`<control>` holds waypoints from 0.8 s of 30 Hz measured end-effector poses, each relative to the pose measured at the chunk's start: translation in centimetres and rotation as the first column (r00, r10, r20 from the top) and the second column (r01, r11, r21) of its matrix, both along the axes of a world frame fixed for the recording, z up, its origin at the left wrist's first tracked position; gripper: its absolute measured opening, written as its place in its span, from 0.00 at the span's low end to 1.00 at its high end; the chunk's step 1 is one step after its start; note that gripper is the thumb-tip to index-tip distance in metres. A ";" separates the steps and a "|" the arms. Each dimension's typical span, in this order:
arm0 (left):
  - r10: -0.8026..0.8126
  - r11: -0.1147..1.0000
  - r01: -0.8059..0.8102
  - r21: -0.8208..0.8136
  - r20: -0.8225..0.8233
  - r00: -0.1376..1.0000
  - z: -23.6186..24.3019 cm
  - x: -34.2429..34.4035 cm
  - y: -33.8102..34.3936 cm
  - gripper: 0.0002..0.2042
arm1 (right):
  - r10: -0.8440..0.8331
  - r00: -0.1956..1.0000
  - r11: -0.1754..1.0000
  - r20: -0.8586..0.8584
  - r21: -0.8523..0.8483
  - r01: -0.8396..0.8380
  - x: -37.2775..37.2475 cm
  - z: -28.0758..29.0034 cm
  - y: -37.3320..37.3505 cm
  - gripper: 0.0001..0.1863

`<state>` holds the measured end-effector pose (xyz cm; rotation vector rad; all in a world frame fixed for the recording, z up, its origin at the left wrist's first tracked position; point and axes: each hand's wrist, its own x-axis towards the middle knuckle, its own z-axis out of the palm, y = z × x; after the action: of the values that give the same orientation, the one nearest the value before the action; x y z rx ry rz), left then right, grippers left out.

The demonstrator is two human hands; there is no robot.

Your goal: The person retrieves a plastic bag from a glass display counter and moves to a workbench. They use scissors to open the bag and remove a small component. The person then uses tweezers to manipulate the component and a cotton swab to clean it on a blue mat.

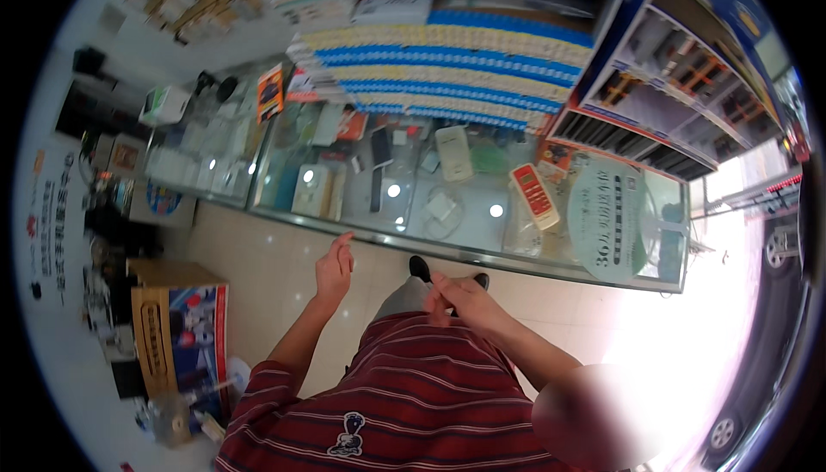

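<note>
My left hand (334,271) hangs in the air just short of the glass counter (465,253), its fingers loosely bent and nothing visible in them. In front of my waist, my right hand (458,298) has its fingers curled together; whether something small is between them is hidden. Neither hand touches the counter. On or under its glass are a red-and-cream slab with rows of pale marks (534,196), a cream phone-shaped item (453,154), a dark phone (381,147) and a white coiled cable (442,212).
Blue-and-white stacked boxes (456,67) fill a shelf behind the counter, and a display rack (680,85) stands at right. A pale green oval sign (607,214) covers the counter's right end. At left is a cardboard box (155,334). Outside, a dark car (757,300) is parked.
</note>
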<state>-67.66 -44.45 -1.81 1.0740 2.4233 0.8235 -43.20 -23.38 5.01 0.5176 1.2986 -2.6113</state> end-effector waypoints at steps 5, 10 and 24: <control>0.045 0.994 -0.054 0.095 0.096 0.994 -4.6 6.2 -8.0 0.26 | -0.045 0.995 0.886 0.094 0.464 -0.004 -0.7 -1.6 -1.7 0.17; -0.135 0.942 0.219 -0.253 0.309 0.941 -10.8 9.3 -14.3 0.19 | 0.027 0.997 0.667 0.066 0.742 -0.067 -3.2 -5.3 -3.9 0.16; 0.391 0.909 -0.277 -0.312 0.411 0.823 -14.2 0.2 -42.6 0.23 | -0.286 0.953 -0.632 -0.099 0.767 -0.110 -31.1 -11.5 -3.2 0.08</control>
<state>-67.43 -87.02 -16.00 0.3007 2.2342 0.7600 -74.30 -26.62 -6.47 1.0405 3.3085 0.1319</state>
